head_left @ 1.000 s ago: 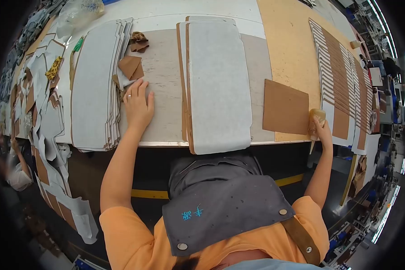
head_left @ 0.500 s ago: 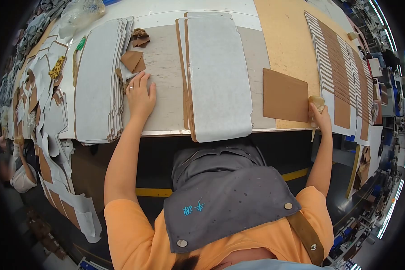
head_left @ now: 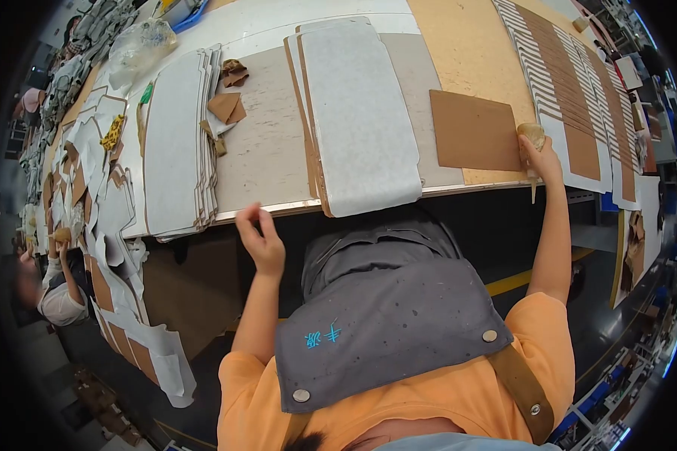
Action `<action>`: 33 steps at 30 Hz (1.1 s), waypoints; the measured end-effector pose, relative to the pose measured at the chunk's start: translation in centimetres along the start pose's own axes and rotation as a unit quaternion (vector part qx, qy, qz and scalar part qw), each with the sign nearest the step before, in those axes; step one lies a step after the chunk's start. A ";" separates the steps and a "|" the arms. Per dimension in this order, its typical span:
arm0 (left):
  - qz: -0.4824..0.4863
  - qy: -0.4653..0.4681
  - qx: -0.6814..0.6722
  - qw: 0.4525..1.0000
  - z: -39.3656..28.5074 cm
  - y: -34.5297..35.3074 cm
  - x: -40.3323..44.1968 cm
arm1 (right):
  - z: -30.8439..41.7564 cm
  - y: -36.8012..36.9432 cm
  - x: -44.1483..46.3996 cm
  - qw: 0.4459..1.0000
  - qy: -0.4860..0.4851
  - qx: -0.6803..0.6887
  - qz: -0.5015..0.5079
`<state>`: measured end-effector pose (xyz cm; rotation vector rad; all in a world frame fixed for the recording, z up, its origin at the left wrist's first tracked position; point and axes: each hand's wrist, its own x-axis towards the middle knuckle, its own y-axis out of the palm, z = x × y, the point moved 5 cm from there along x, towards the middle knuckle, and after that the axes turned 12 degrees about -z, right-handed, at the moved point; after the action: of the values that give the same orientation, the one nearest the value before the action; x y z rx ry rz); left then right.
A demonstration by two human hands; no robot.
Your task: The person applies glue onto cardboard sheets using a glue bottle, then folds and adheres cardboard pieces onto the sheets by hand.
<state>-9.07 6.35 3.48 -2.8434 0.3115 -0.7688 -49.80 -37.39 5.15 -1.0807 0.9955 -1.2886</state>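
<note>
1. Head view: the right hand [head_left: 543, 159] is clamped around an amber bottle [head_left: 532, 137], right of the middle stack [head_left: 361, 113] of pale-faced panels. The bottle's narrow tip points down, and its body is at the right edge of the brown square panel [head_left: 474, 131], which lies flat just right of that stack.
2. The left hand [head_left: 262, 242] is off to the near left of the middle stack, by the table's front edge. Its fingers curl loosely, thumb and fingertips a little apart, with nothing visible between them.
3. I judge this to be a pause between contacts: bottle gripped, left hand free. Touching the middle stack again would call for the left hand to lift over the table edge and go right; using the bottle would call for steering its tip.
4. Compared with the earlier frame, the left hand has left the brown scraps [head_left: 227, 109], which lie left of the middle stack, and drawn back toward the body. The right hand keeps its hold on the bottle, and the brown square panel remains right of the middle stack.
</note>
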 end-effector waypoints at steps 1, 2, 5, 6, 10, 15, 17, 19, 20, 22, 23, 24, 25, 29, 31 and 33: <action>0.060 -0.055 -0.020 0.997 -0.6 0.1 -2.1 | 0.0 0.0 -0.1 1.000 -0.001 0.005 0.001; 0.117 -0.109 -0.039 0.986 -1.2 0.6 -3.9 | 0.1 -0.1 -0.2 1.000 -0.004 0.012 0.003; 0.308 -0.184 -0.025 0.933 -1.9 3.3 -7.9 | 0.3 0.0 -0.1 1.000 -0.008 0.023 0.008; 0.351 -0.210 -0.018 0.912 -1.8 4.2 -8.9 | 0.2 -0.1 -0.1 1.000 -0.007 0.025 0.008; 0.384 -0.383 -0.069 0.838 -1.0 6.7 -9.4 | 0.1 -0.2 -0.3 1.000 0.008 0.026 0.013; 0.378 -0.448 -0.147 0.797 -1.3 8.1 -10.0 | -0.5 0.2 0.1 0.999 0.007 0.038 0.002; 0.367 -0.464 -0.159 0.790 -1.6 8.3 -9.8 | -0.4 0.0 -0.1 0.999 0.006 0.046 0.004; 0.364 -0.457 -0.170 0.794 -1.8 8.6 -9.9 | -0.5 0.1 0.0 0.999 -0.001 0.039 -0.006; 0.364 -0.457 -0.171 0.793 -2.1 8.6 -9.9 | -0.7 0.1 0.1 1.000 -0.005 0.027 -0.010; 0.349 -0.466 -0.185 0.791 -2.6 8.9 -9.5 | -0.3 -0.3 0.1 0.999 0.001 0.035 -0.006; 0.347 -0.476 -0.188 0.786 -2.7 9.0 -9.4 | -0.3 -0.1 0.0 0.999 0.002 0.037 -0.008; 0.345 -0.488 -0.191 0.779 -2.8 9.0 -9.4 | -0.4 0.0 -0.2 0.999 0.003 0.039 -0.008; 0.356 -0.472 -0.183 0.785 -3.0 9.3 -9.2 | -0.4 0.0 -0.2 0.999 0.003 0.036 -0.004; 0.396 -0.482 -0.191 0.758 -3.8 10.3 -9.0 | -0.4 0.0 -0.2 1.000 -0.001 0.028 -0.015; 0.389 -0.499 -0.208 0.746 -4.0 10.9 -8.7 | -0.1 -0.2 -0.4 1.000 0.001 0.027 -0.013; 0.380 -0.516 -0.219 0.736 -4.1 11.5 -8.8 | 0.1 -0.4 -0.5 1.000 0.011 0.028 0.008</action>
<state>-20.36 -3.05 0.23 -2.5525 1.4074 1.1257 -49.82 -36.86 5.58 -1.0160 0.9769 -1.3103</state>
